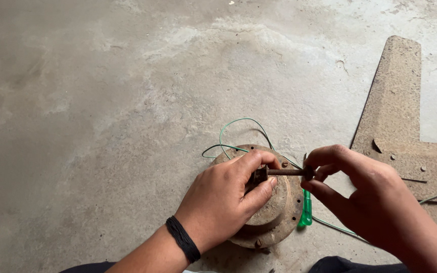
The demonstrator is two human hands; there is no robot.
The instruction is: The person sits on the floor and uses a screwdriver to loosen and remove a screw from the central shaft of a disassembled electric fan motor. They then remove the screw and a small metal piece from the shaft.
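My left hand (223, 199) pinches one end of a rusty threaded bolt (285, 172) between thumb and fingers. My right hand (365, 194) grips the bolt's other end with its fingertips. The bolt lies level between both hands, just above a round rusty motor housing (279, 210) that sits on the concrete floor. A black band circles my left wrist. A green-handled tool (306, 212) lies against the housing's right rim, partly hidden by my right hand.
Thin green wire (238, 123) loops out from behind the housing and trails right under my right hand. Rusty flat metal blades (395, 101) lie on the floor at the right. Bare concrete (102, 101) spreads to the left and back.
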